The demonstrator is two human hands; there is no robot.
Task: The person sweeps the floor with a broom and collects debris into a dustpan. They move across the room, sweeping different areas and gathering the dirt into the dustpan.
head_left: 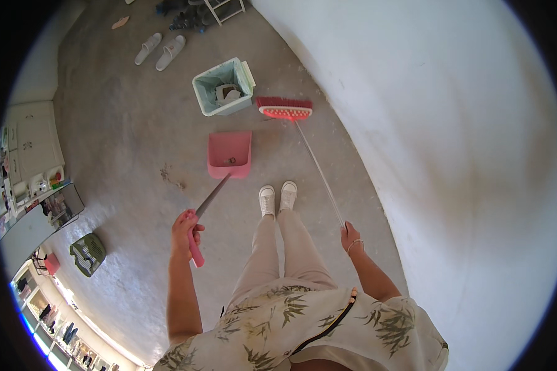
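My left hand (184, 233) is closed round the pink grip of a long-handled dustpan (229, 148). The pan is pink and rests on the floor in front of me, with a small dark bit lying in it. In my right hand (350, 238) is the thin pale handle of a broom (286, 111). Its red bristle head is on the floor farther off, near the wall and just right of a pale green trash bin (223, 110). Some light-coloured rubbish (228, 94) shows inside the lined bin. A patch of dirt (172, 177) lies left of the dustpan.
A white wall (439, 136) curves along my right side. White slippers (170, 52) lie at the far left, near a white rack (226, 9). To the left are a green basket (88, 254), a mirror (62, 205) and a white cabinet (34, 139).
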